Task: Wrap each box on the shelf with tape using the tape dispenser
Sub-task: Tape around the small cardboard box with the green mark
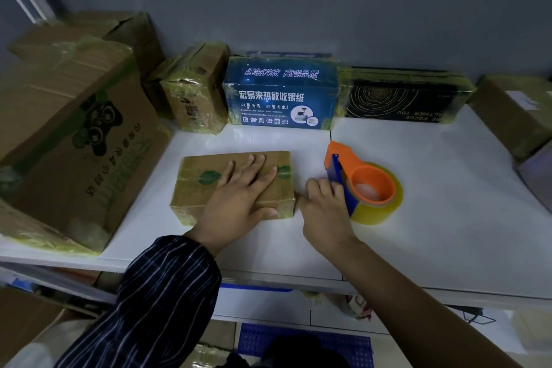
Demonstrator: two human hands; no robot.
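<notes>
On the white shelf (418, 203), near its front edge, a small brown cardboard box (209, 185) is laid flat, its surfaces glossy with yellowish tape already wound around it. It is pressed down by the left hand (239, 197), which is spread open with the palm on the top face, the fingers pointing toward the back wall and the thumb hooked over the near edge; a dark striped sleeve (155, 302) is worn on that arm. Just to the right of the box, the right hand (325, 206) is closed around the blue handle of the tape dispenser (358, 176), whose orange body and hub are seen above a roll of clear yellowish tape (379, 206) resting on the shelf. The right thumb is held close to the box's right end; whether a strip of tape runs between dispenser and box cannot be told. Along the back of the shelf a row of other taped boxes is lined up: a small brown carton (194, 92), a blue box with white Chinese print (280, 92), and a black box with a ring pattern (400, 98). A large brown carton with a game-controller graphic (74, 134) is stood at the left, well apart from the hands, and another brown carton (519, 110) is placed at the far right.
</notes>
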